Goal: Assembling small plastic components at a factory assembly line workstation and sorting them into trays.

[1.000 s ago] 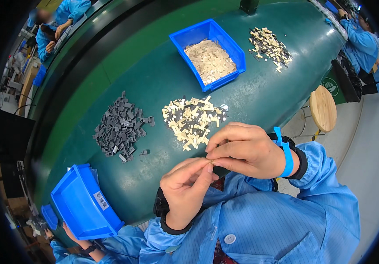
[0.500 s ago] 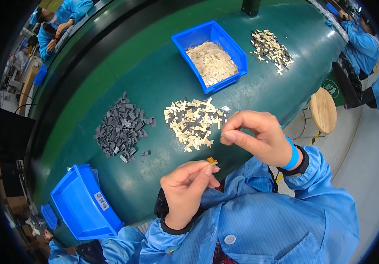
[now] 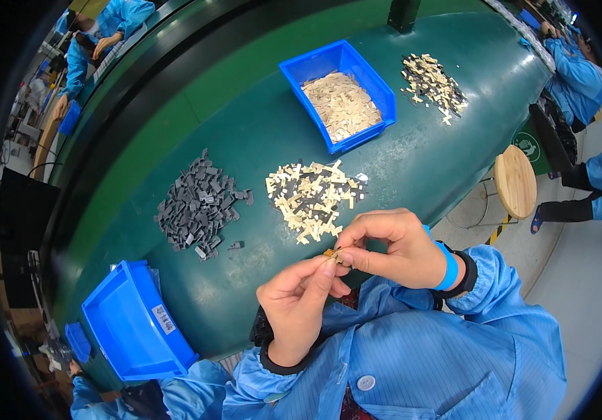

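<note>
My left hand point(image 3: 294, 301) pinches a small orange-and-cream piece point(image 3: 329, 253) between thumb and forefinger. At that same piece, the thumb and forefinger of my right hand point(image 3: 392, 248) are closed together, and the fingertips partly hide it. Just beyond my hands lies a pile of small cream and black pieces point(image 3: 308, 199) on the green table point(image 3: 245, 301). Left of that pile is a heap of dark grey block-like parts point(image 3: 201, 203), with one grey part lying apart from it.
A blue bin point(image 3: 392, 105) of flat beige pieces stands at the back, with another cream-and-black pile point(image 3: 434, 84) to its right. Near left is a blue bin point(image 3: 133, 329) with a label. A wooden stool point(image 3: 515, 182) stands at right; other people in blue coats are around.
My right hand has moved down and left until its fingertips meet the small piece in my left hand. My left hand has hardly moved. The whole view has shifted slightly.
</note>
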### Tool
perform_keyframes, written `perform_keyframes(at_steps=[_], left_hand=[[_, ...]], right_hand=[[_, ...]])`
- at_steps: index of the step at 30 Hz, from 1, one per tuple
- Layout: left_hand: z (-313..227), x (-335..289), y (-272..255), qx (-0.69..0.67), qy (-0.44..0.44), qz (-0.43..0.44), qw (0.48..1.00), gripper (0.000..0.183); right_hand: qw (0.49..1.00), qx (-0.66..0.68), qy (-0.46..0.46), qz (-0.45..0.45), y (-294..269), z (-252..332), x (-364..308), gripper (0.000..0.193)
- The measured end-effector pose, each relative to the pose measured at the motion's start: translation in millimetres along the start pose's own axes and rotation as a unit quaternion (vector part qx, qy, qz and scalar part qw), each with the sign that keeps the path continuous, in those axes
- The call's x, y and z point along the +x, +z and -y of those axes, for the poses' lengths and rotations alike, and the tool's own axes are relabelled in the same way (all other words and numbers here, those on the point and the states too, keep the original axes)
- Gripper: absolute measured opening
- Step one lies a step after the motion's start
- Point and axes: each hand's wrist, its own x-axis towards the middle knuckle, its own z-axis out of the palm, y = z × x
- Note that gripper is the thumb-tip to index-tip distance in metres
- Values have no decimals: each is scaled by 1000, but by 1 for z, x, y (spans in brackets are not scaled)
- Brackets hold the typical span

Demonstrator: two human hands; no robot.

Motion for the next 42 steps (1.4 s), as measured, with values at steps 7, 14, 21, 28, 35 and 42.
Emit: perform_keyframes(at_steps=[7, 14, 21, 28, 35, 42], left_hand=[[2, 4, -8, 31, 69, 20, 997, 14], [2, 2, -5, 82, 125, -45, 988, 10], [6, 5, -3, 84, 176, -16, 981, 14], [8, 6, 0, -9, 116, 1, 993, 14], [7, 8, 2, -19, 117, -23, 993, 14], [7, 14, 4, -31, 128, -15, 991, 14]], right_hand=[[994, -71, -42, 70, -8, 4, 5, 10], [999, 18, 14, 38, 1, 5, 3, 10], [997, 69, 39, 10, 8, 3, 1, 11], [992, 115, 49, 6, 6, 1, 3, 15], [990, 119, 70, 25, 4, 8, 6, 17], [991, 113, 71, 11, 3, 8, 9, 15]])
